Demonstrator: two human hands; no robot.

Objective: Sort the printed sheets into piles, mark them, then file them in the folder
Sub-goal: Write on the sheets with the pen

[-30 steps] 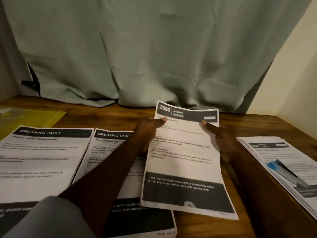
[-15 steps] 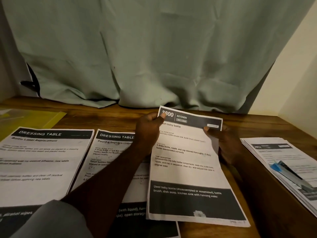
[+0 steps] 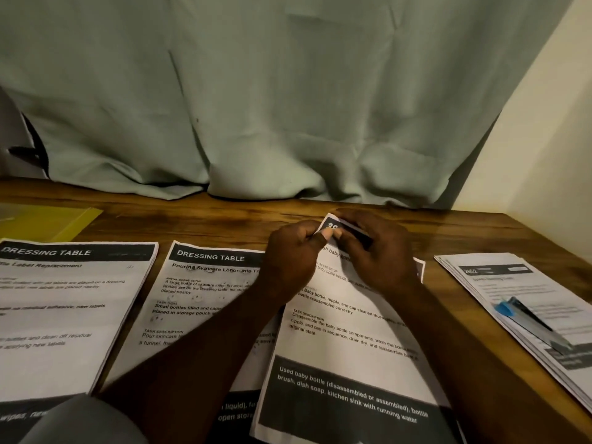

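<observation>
Sorting step: left hand (image 3: pixel 293 256) and right hand (image 3: pixel 379 256) had fingers clamped on the kitchen sheet's (image 3: pixel 346 347) 12 o'clock corner. Next likely needed: own pile, at 3 o'clock of the dressing-table sheets (image 3: pixel 205 299).

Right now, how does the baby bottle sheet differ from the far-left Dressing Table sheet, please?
The baby bottle sheet is pinched at its top corner by the left hand and right hand; the far-left Dressing Table sheet lies untouched. The hands hide most of the baby bottle sheet's header; the far-left sheet's reads plainly. Both are white with dark bands.
</observation>
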